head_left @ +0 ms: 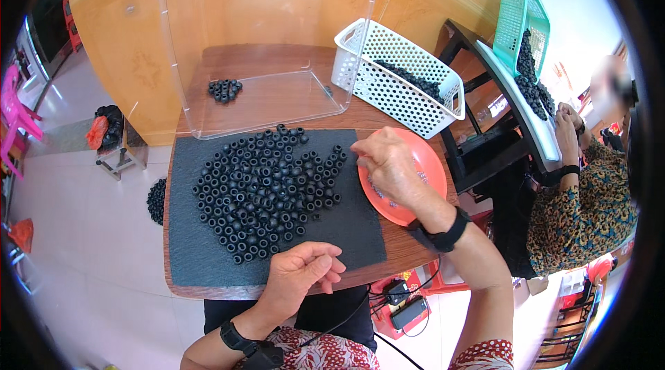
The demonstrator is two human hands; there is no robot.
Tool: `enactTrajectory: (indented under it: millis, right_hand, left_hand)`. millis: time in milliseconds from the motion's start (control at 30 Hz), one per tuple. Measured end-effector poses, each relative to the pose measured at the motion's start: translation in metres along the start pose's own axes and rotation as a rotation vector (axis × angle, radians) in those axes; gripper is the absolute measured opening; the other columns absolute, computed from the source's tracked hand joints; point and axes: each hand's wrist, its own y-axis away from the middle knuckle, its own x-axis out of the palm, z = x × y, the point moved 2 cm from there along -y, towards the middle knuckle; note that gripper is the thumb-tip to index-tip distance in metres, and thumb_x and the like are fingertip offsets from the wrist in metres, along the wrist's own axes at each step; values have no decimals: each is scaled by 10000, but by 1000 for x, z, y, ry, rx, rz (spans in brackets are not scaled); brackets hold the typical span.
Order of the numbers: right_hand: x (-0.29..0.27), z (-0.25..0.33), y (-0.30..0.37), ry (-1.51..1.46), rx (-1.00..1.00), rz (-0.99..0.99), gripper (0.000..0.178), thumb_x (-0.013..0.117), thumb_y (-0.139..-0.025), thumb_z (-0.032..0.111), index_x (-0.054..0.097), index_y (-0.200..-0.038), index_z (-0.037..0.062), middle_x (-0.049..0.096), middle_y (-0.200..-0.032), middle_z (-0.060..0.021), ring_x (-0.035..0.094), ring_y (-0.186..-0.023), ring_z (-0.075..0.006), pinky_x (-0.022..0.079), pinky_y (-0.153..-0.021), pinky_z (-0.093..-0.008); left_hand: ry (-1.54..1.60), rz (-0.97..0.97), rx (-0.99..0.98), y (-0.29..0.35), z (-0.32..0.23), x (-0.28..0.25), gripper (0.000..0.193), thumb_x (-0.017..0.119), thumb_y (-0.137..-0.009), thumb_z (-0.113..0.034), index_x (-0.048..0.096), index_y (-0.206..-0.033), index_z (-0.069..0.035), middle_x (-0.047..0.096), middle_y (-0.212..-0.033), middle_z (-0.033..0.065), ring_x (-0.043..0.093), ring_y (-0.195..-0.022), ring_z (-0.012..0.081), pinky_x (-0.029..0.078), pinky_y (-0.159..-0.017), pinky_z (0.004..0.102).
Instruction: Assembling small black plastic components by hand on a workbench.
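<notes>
Many small black ring-like pieces with holes (pixel 263 183) lie heaped on a dark grey mat (pixel 346 249). My right hand (pixel 393 162) is over the left side of an orange-red plate (pixel 439 179), thumb and fingers pinched together at the edge of the heap. Whatever sits in that pinch is too small to make out. On the plate are small pale bits (pixel 422 176), partly covered by my hand. Close to the mat's front edge, my left hand (pixel 303 271) has its fingers curled against the thumb; what they hold, if anything, is hidden.
Behind the mat stands a see-through plastic bin (pixel 270 126) with a few black pieces. A white perforated basket (pixel 395 98) holds more. To the right, a co-worker's hands (pixel 569 124) work at a table beside a tipped green basket (pixel 510 20). A small stool (pixel 123 155) stands left.
</notes>
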Motion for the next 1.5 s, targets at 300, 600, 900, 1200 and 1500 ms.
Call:
enactTrajectory:
  millis: [300,600,900,1200,1500]
  right_hand:
    - [30,4,-17,89,17,223,231,622,-626,-62,665,-840,15,574,-729,-98,493,-784,-268,442,-706,-373]
    - [28,-3,-10,155,30,270,213,636,-620,-48,658,-822,18,567,-762,-119,494,-837,-281,439,-741,-376]
    - [-13,68,46,-516,338,172,245,710,-640,2,667,-875,51,598,-842,-62,535,-802,-190,444,-685,-294]
    - [-12,98,90,-727,267,-16,300,723,-638,4,650,-923,65,609,-974,-45,529,-901,-190,449,-733,-301]
    - [-23,122,102,-432,70,-175,316,677,-622,-35,604,-922,27,591,-973,-102,520,-844,-290,434,-711,-356]
  left_hand:
    - [-10,-7,-17,2,-1,-1,196,508,-914,-77,573,-1039,60,637,-865,152,620,-701,160,528,-594,261]
    - [1,3,9,1,3,-1,187,503,-916,-74,577,-1025,59,638,-858,151,619,-692,161,530,-588,263]
    - [80,-57,57,2,3,-1,207,524,-907,-107,570,-1027,56,639,-846,148,608,-693,166,505,-590,269]
    - [193,-72,18,9,0,16,223,560,-891,-134,584,-1032,36,634,-860,99,607,-729,159,479,-631,263]
    - [60,-127,150,23,-7,32,166,612,-844,-53,605,-982,38,631,-841,63,598,-715,114,492,-645,224]
